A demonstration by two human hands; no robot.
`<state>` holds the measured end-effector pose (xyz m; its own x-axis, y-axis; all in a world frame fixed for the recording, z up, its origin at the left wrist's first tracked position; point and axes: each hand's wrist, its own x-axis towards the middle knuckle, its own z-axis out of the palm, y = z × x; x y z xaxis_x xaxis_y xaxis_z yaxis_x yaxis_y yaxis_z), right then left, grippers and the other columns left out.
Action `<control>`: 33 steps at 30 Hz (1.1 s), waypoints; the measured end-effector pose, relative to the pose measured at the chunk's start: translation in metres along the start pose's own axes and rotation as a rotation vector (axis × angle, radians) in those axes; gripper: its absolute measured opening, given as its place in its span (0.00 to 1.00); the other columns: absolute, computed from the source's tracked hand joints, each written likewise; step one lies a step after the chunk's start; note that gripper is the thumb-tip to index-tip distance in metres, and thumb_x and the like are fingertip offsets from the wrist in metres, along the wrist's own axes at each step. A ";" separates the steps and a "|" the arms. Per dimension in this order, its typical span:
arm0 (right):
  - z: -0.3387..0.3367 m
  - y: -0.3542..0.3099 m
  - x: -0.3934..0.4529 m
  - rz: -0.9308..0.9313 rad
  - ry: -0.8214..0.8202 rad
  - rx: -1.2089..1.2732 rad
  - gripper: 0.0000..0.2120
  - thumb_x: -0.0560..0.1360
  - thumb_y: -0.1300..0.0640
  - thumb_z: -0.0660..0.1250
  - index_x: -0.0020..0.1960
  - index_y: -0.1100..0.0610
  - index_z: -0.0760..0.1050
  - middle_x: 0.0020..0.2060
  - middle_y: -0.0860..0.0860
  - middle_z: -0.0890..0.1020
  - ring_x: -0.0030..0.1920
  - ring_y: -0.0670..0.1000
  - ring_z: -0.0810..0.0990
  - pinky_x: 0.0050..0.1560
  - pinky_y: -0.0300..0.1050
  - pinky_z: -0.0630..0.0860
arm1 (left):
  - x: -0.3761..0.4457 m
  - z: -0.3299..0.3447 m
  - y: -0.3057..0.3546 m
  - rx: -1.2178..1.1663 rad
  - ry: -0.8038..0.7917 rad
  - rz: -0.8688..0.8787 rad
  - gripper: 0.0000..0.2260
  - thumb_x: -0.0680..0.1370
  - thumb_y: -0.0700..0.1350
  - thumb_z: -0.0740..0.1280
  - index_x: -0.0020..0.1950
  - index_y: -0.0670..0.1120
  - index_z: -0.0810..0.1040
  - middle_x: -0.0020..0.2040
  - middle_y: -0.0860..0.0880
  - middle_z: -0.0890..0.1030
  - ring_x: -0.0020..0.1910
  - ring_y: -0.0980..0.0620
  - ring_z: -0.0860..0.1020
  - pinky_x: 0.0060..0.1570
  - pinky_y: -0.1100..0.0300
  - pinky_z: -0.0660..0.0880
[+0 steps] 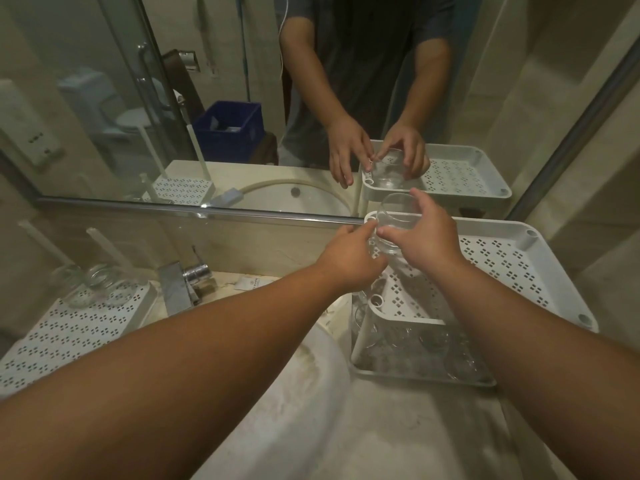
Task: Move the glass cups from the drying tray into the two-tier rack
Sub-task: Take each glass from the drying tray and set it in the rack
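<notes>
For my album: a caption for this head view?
Both hands, left hand and right hand, hold a glass cup over the rack's top tier.

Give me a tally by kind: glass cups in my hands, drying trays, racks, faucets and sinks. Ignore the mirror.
Glass cup, held between left hand and right hand: 1
Drying tray: 1
Two-tier rack: 1
Faucet: 1
Sink: 1
Total: 5

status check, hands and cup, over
Right hand grips glass cup over the rack's top tier, back left corner. Left hand pinches its near side. Two cups wait on drying tray. Nothing blocking.
</notes>
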<state>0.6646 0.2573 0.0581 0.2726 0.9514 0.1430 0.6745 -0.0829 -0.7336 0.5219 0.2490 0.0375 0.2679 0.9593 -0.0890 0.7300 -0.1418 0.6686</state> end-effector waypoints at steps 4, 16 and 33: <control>0.003 0.001 0.002 -0.001 0.015 -0.002 0.44 0.66 0.48 0.79 0.76 0.50 0.62 0.71 0.51 0.71 0.70 0.54 0.70 0.67 0.49 0.69 | 0.000 0.000 -0.001 -0.002 0.000 0.001 0.34 0.78 0.53 0.67 0.81 0.55 0.56 0.79 0.43 0.60 0.76 0.48 0.65 0.72 0.57 0.64; 0.006 -0.007 -0.009 -0.082 0.133 -0.170 0.43 0.66 0.43 0.78 0.74 0.48 0.62 0.74 0.55 0.62 0.73 0.58 0.62 0.70 0.55 0.65 | -0.023 -0.020 -0.012 -0.045 0.041 0.026 0.31 0.78 0.50 0.68 0.79 0.55 0.60 0.77 0.44 0.63 0.70 0.48 0.71 0.60 0.63 0.67; 0.102 -0.114 -0.087 -0.426 0.027 -0.335 0.31 0.72 0.48 0.73 0.71 0.50 0.65 0.74 0.54 0.59 0.72 0.57 0.64 0.70 0.56 0.67 | -0.094 -0.135 -0.131 0.079 0.130 -0.003 0.26 0.79 0.51 0.68 0.76 0.54 0.66 0.72 0.47 0.69 0.66 0.49 0.74 0.66 0.56 0.70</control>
<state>0.4938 0.2147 0.0617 -0.0579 0.9139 0.4017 0.9098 0.2140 -0.3558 0.3161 0.2106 0.0582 0.1857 0.9826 0.0092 0.7792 -0.1530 0.6079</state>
